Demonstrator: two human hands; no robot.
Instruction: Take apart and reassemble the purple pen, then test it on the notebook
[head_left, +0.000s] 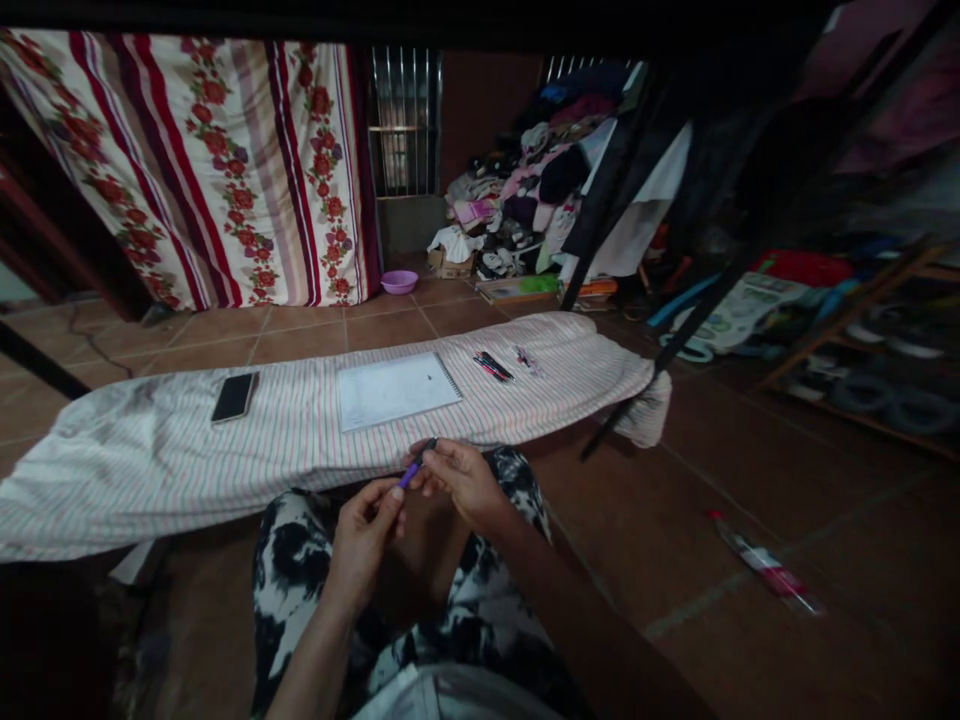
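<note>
A purple pen is held between both hands above my lap. My left hand pinches its lower end and my right hand grips its upper, dark end. In front of me lies a low board covered in striped cloth. On it rest a spiral notebook, a dark phone to the left, and several pens to the right of the notebook.
A pink bowl sits on the tiled floor by a floral curtain. A heap of clothes fills the back corner. A wrapped packet lies on the floor at right. Shelves stand far right.
</note>
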